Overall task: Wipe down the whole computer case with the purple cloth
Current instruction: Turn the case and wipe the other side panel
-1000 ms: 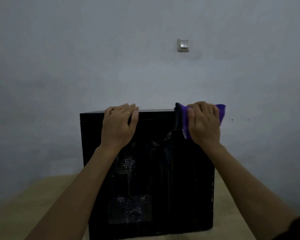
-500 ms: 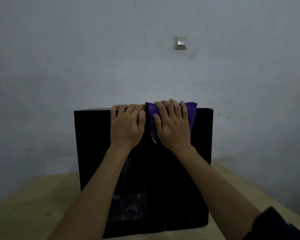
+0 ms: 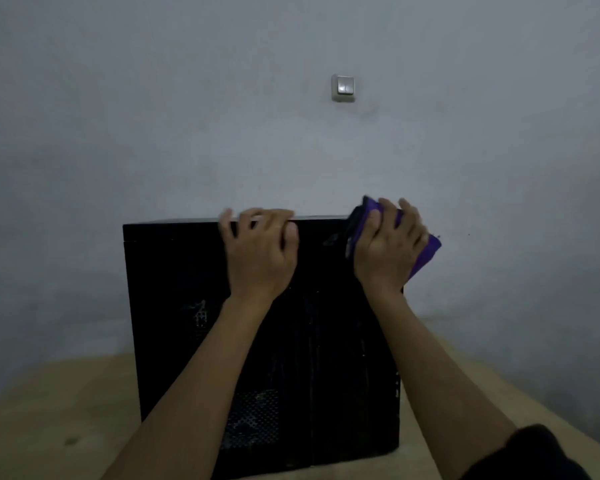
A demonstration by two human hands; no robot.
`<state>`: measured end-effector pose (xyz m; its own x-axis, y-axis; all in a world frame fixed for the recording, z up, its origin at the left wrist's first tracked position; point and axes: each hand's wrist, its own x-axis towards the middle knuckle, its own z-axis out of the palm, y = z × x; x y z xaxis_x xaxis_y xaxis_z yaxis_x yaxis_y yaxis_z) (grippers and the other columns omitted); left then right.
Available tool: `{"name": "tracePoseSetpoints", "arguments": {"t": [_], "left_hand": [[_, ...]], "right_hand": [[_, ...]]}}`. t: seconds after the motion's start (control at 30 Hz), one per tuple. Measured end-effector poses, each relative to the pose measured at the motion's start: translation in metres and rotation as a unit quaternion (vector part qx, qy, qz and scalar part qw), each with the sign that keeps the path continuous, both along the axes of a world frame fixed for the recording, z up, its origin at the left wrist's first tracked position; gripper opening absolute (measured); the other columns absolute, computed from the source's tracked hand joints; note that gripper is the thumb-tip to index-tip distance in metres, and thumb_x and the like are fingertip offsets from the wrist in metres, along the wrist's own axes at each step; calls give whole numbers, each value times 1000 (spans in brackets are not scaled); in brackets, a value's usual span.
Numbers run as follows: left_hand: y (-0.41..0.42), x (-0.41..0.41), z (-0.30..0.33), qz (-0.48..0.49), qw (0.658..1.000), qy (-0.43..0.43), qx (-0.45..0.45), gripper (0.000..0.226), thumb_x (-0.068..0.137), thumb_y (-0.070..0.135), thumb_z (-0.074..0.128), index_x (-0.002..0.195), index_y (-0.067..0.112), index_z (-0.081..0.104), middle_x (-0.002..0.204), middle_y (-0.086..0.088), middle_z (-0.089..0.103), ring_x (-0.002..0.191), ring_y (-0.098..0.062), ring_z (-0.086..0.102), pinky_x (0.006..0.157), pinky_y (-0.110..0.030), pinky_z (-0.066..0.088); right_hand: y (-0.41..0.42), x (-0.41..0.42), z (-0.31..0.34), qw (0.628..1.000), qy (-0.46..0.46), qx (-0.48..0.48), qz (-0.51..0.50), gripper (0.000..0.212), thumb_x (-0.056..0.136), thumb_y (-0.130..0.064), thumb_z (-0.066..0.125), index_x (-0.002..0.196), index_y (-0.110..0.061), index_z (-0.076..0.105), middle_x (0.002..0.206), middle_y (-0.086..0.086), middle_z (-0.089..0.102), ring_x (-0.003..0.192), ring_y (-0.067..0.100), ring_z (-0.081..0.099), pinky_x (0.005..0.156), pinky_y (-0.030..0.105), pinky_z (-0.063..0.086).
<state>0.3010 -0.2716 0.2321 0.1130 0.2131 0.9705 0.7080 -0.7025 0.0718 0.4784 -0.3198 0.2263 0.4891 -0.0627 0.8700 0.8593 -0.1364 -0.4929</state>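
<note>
A black computer case (image 3: 174, 306) stands upright on a light wooden table (image 3: 59, 420), its side panel with mesh vents facing me. My left hand (image 3: 258, 254) rests on the top edge near the middle, fingers curled over it. My right hand (image 3: 388, 244) presses the purple cloth (image 3: 426, 252) against the case's upper right corner; the cloth sticks out past the corner on the right and above the fingers. Most of the cloth is hidden under the hand.
A grey wall stands close behind the case, with a white light switch (image 3: 343, 87) above it. The table surface runs out to the left and right of the case.
My right hand has slid the cloth along the top edge from beside my left hand to the right corner. My left hand has stayed on the top edge.
</note>
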Motion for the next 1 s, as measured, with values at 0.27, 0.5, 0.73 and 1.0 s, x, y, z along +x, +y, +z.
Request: {"name": "tracePoseSetpoints", "arguments": {"t": [0.27, 0.5, 0.73, 1.0], "left_hand": [[-11, 39, -9, -30, 999, 21, 31, 40, 103, 32, 32, 125, 22, 63, 120, 6, 67, 115, -22, 53, 116, -48, 26], [-10, 43, -10, -38, 999, -3, 35, 39, 102, 33, 35, 126, 25, 64, 121, 8, 66, 116, -24, 53, 117, -49, 23], [-12, 48, -13, -19, 999, -4, 39, 36, 101, 35, 39, 124, 23, 63, 118, 5, 65, 117, -26, 50, 118, -50, 21], [-15, 48, -15, -15, 999, 0, 35, 38, 101, 36, 37, 126, 21, 62, 120, 4, 63, 118, -27, 49, 120, -49, 17]], "right_hand": [[4, -3, -12, 978, -187, -84, -31, 52, 106, -44, 28, 149, -22, 48, 155, 10, 42, 147, 32, 32, 123, 52, 17], [-1, 1, -23, 993, 75, 49, 82, 56, 104, -45, 24, 157, -26, 32, 155, 6, 41, 131, 28, 48, 104, 46, 42], [-8, -11, -106, 979, 176, 36, 92, 65, 103, -45, 19, 156, -11, 32, 143, 15, 53, 120, 37, 56, 94, 46, 46], [-5, -7, -42, 983, 160, 29, 81, 69, 101, -47, 18, 162, -16, 13, 157, 12, 37, 130, 36, 49, 104, 49, 38]]}}
